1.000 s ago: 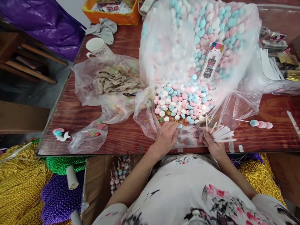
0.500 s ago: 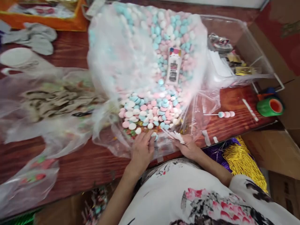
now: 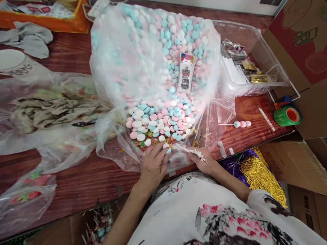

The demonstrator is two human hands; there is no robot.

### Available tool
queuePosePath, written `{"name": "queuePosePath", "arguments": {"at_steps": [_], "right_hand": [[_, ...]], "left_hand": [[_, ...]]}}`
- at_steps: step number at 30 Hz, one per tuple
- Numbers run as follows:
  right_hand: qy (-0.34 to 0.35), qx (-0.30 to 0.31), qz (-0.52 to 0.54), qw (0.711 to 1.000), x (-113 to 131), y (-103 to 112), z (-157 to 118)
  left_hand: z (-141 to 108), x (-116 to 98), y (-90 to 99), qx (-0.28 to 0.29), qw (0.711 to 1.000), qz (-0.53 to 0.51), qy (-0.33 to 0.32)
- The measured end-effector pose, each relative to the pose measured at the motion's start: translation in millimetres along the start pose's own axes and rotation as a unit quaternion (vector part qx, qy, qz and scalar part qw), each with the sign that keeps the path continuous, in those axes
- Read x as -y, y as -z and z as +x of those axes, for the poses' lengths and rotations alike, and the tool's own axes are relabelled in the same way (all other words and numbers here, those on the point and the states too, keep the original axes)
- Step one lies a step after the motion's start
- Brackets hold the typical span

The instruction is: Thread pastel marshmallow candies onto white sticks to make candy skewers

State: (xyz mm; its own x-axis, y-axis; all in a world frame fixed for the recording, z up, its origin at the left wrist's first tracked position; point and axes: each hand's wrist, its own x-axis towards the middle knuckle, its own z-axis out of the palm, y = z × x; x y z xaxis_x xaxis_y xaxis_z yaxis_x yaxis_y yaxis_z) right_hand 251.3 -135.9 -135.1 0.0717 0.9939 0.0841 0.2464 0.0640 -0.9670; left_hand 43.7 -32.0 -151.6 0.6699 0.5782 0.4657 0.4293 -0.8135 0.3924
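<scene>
My left hand (image 3: 154, 165) is at the mouth of a big clear plastic bag (image 3: 122, 68), with its thumb and forefinger pinched on a small blue-and-white candy (image 3: 168, 150). Just beyond those fingertips lie loose pink, white and blue candies (image 3: 158, 122), spilling from the bag. My right hand (image 3: 204, 161) is closed around a bunch of thin white sticks (image 3: 192, 151), which point toward the left hand. To the right, on the table, rests a stick threaded with several candies (image 3: 242, 124).
A small printed packet (image 3: 186, 73) lies on the bag. Behind right stands a clear plastic bin (image 3: 255, 30) with packaging inside. Green tape (image 3: 283, 117) sits near the right edge. Crumpled cloth (image 3: 56, 109), a white cup (image 3: 25, 68) and grey gloves (image 3: 35, 39) are at left.
The view has shifted slightly, moving the table's contents a little to the left. The candy at my left fingertips shows more clearly; both hands stay in nearly the same place.
</scene>
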Motion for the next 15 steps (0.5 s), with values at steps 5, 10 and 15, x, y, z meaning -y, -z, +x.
{"name": "queuePosePath", "arguments": {"at_steps": [5,10,15], "right_hand": [[-0.076,-0.049,0.033,0.995,-4.3,-5.8,-11.5],[-0.116,-0.049,0.080,0.989,-16.1,-10.7,-16.8],[-0.071,0.008,0.029,0.997,1.5,-4.9,-7.2]], "left_hand": [[-0.1,-8.4,0.3,-0.023,0.996,-0.076,0.028],[-5.3,-12.5,3.6,-0.034,0.987,-0.131,0.087],[-4.0,-15.4,11.2,-0.005,0.978,-0.177,0.112]]}}
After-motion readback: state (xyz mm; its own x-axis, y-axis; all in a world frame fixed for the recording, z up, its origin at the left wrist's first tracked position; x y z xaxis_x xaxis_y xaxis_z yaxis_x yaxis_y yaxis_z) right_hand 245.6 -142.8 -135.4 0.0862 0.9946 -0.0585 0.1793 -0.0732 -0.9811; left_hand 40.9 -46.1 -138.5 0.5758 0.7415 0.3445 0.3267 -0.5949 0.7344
